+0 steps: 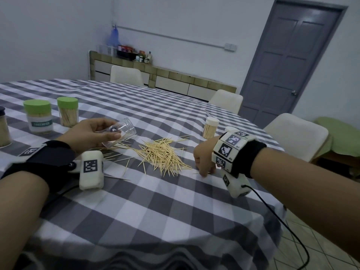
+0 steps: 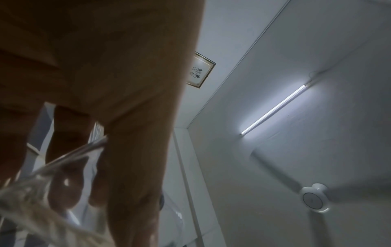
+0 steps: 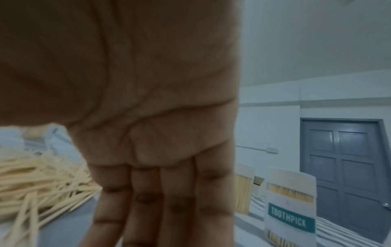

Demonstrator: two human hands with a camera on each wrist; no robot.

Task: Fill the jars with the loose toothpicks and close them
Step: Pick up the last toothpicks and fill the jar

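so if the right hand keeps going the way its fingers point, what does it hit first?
The right hand points down at the tablecloth, fingertips apparently already on it beside the toothpick pile. It would meet the cloth first; actual contact is hard to confirm.

Pale walls, a grey panelled door (image 1: 288,61), white chairs (image 1: 126,75) round a checked-cloth table (image 1: 155,201) — tube light (image 2: 273,110) and ceiling fan (image 2: 315,198) overhead.

A: Where does everything sit relative to the toothpick pile (image 1: 162,155) on the table (image 1: 175,201)?

B: The empty jar (image 1: 119,133) lies tilted just left of it, in the left hand (image 1: 91,132). Two lidded jars (image 1: 52,115) stand farther left and behind. Another filled jar (image 1: 210,128) stands behind it to the right. The right hand (image 1: 204,158) touches the table at its right edge.
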